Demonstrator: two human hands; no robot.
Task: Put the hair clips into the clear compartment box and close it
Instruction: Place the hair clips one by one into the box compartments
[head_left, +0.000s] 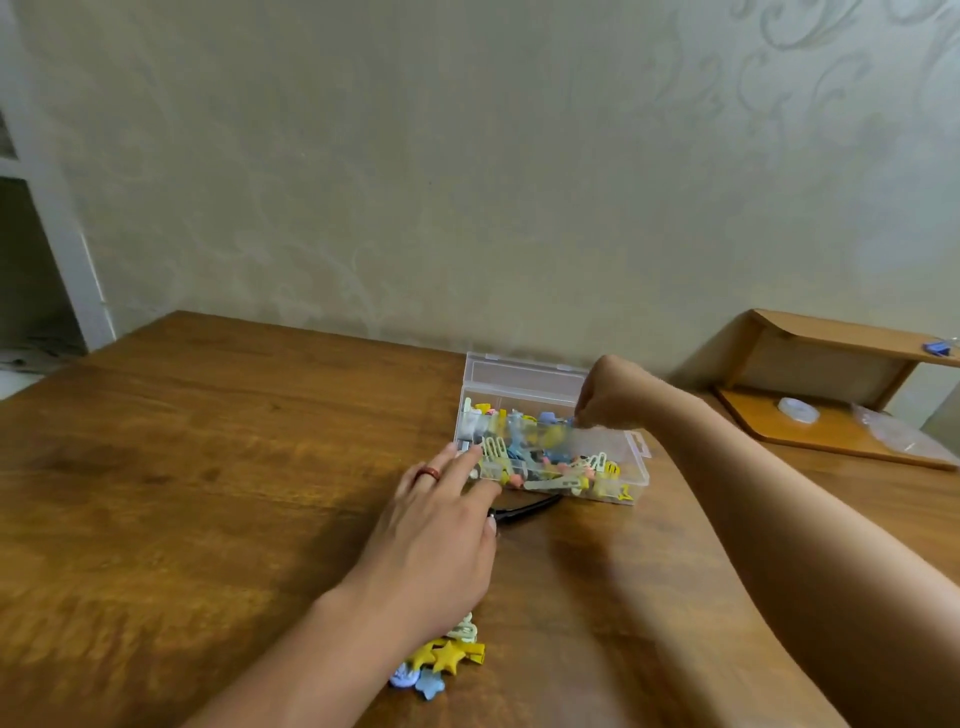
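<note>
Hair clips, loose (444, 662): small heap at the lower centre of the frame, partly under the left forearm; star shapes in yellow and blue, likely light, hard and slick, best pinched one at a time across the flat body.
Left hand (441, 525): centre of frame, fingers straight and spread, tips resting against the near left corner of the box; grips nothing, appears to steady it.
Black item (524, 512): thin and dark, on the table just in front of the box; identity unclear.
Clear compartment box (636, 475): right of centre, lid raised at the far side, already crowded with clips; thin stiff plastic, judged light and prone to sliding, so bracing a corner suits it.
Right hand (610, 397): above the box's far right part, fingers curled downward; blurred, whether it pinches a clip cannot be told.
Lid (524, 376): best pressed at its front tabs to close.
Wooden shelf (831, 395): right edge.
</note>
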